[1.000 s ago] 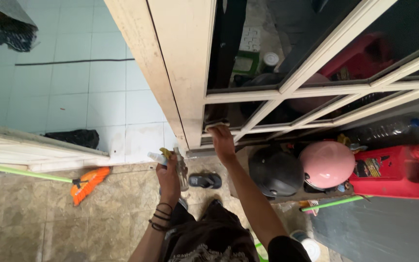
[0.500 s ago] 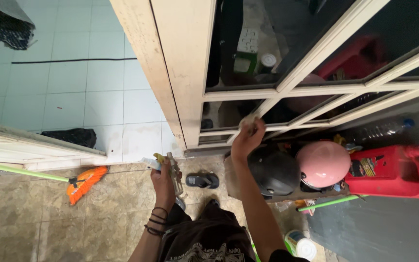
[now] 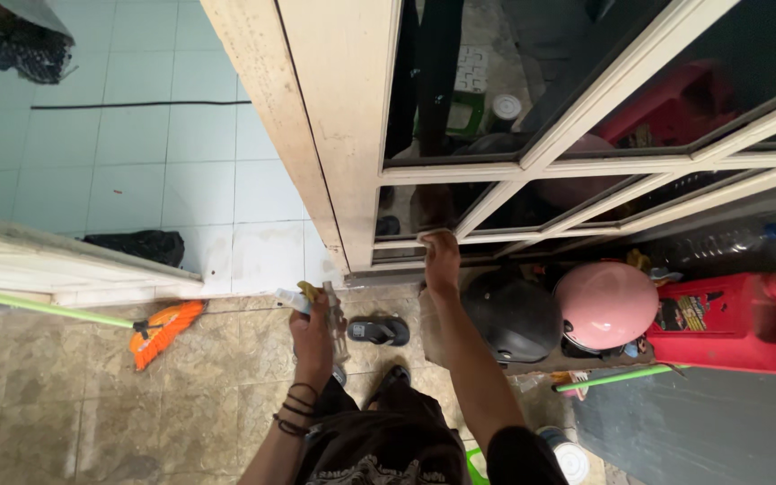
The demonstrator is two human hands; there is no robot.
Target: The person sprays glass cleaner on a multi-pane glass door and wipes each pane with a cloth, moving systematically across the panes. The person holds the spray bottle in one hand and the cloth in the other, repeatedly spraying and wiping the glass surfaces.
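The right hand (image 3: 442,256) has its fingers closed on a small pale cloth (image 3: 433,235), pressed flat against the lower window-frame rail (image 3: 532,232). The left hand (image 3: 313,330) has its fingers wrapped around a spray bottle (image 3: 327,310), held upright, nozzle just beyond the fingertips, above the sandal (image 3: 379,330).

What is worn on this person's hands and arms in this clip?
Both hands are bare, no gloves. The left hand has several thin dark bands stacked around its wrist and a bare forearm. The right hand shows no bands or watch; its arm is bare up to a short black sleeve at the frame's bottom.
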